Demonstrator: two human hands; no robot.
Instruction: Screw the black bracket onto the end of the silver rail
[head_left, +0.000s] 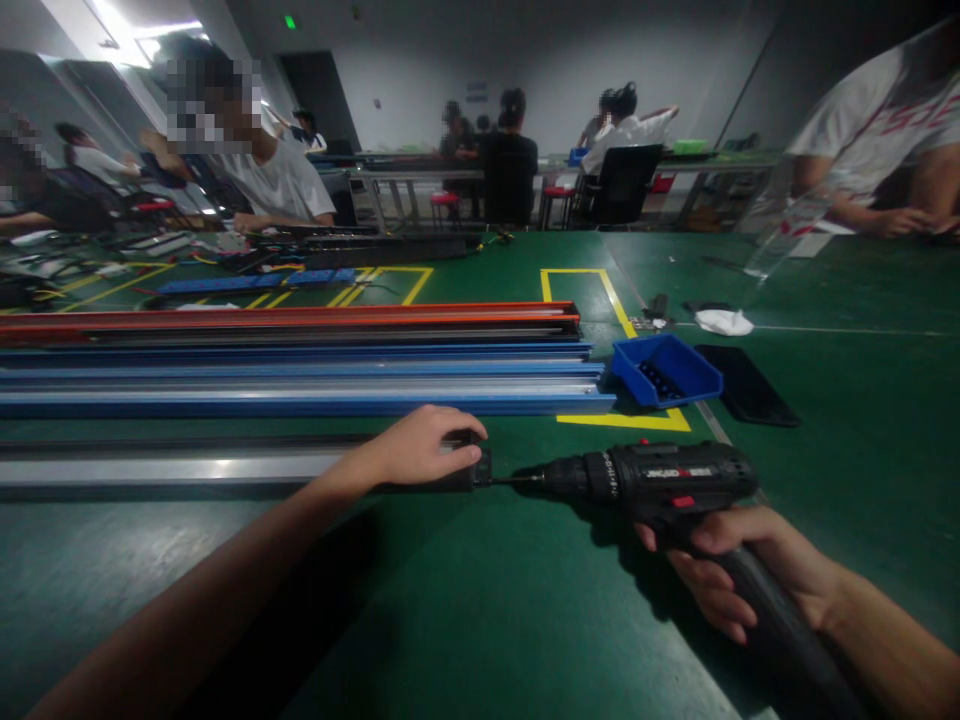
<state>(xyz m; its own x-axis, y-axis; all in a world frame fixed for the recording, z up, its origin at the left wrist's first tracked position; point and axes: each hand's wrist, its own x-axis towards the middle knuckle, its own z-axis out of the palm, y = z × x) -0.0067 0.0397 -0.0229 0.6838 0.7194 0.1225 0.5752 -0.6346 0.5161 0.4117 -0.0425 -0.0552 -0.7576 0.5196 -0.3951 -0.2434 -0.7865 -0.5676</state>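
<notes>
My right hand [739, 565] is wrapped round the handle of a black cordless drill [675, 475], which points left. Its thin bit reaches the black end cap [482, 468] of a long black and silver metal profile [187, 468] lying flat on the table. Over the right end of this profile lies my left hand [427, 445], fingers and thumb closed around the end piece. Just behind stand several blue profiles [300, 385] side by side. A blue bin [667, 370] with small black parts in it sits behind the drill.
Behind the blue profiles lies an orange profile [300, 318]. A dark flat slab [746, 385] rests right of the bin, near a white crumpled tissue [724, 321] and a clear plastic bottle [787, 235]. Yellow tape marks the green table [480, 620]. Several people sit across it and beyond.
</notes>
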